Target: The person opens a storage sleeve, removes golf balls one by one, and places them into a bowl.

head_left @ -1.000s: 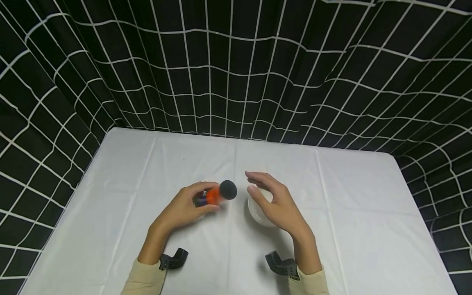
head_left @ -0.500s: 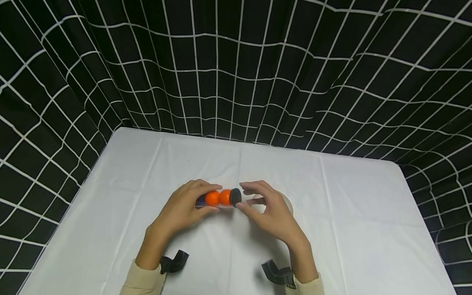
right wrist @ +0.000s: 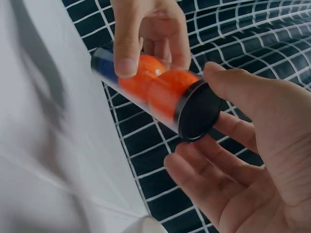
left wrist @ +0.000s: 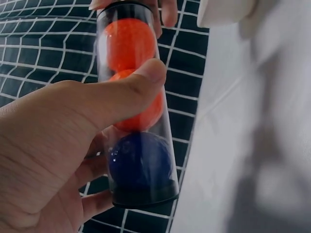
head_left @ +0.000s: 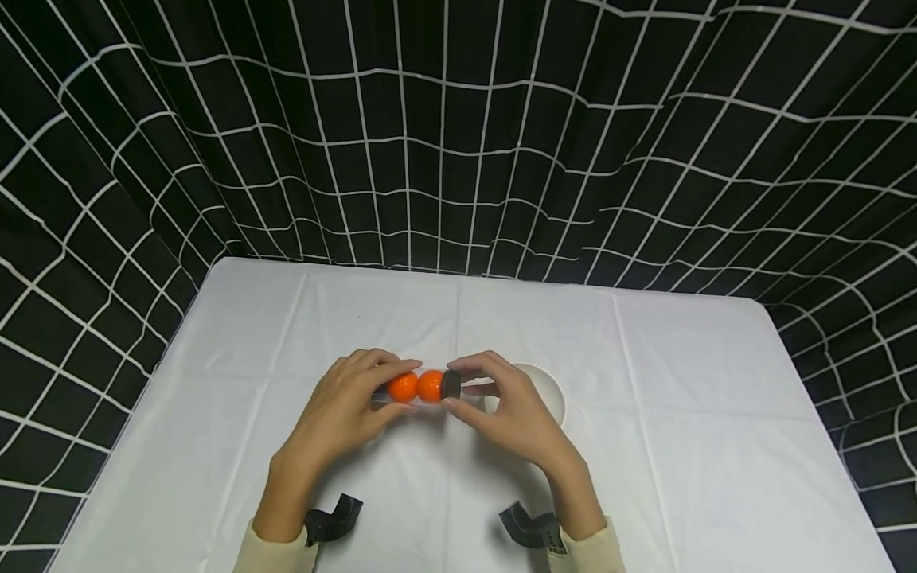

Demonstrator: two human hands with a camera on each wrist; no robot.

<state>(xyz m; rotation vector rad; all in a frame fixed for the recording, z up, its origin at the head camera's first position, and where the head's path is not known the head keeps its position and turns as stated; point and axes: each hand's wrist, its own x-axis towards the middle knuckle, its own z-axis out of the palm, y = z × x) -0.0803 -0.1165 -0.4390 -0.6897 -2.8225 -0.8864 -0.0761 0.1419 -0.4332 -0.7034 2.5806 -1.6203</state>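
My left hand (head_left: pixel 344 406) grips a clear plastic tube (left wrist: pixel 167 136), thumb on one side and fingers behind it. Inside sit two orange balls (head_left: pixel 430 386) and a dark blue ball (left wrist: pixel 141 160) at the end nearer my left palm. In the head view the tube lies sideways above the table. A black cap (right wrist: pixel 200 111) closes its right end, and another dark cap (left wrist: pixel 146 194) closes the other. My right hand (head_left: pixel 512 410) has thumb and fingertips around the right cap's rim, pinching it. Behind that hand stands a white bowl (head_left: pixel 548 394), partly hidden.
A white cloth (head_left: pixel 716 446) with creases covers the table. Black curtains with white netting (head_left: pixel 444 143) rise behind the table and along both sides. A black wrist mount (head_left: pixel 333 521) sits at the left sleeve, another mount (head_left: pixel 530 525) at the right.
My left hand has turned the tube from pointing its cap up toward the camera to lying sideways. My right hand has moved left from over the bowl to the cap and closed around it.
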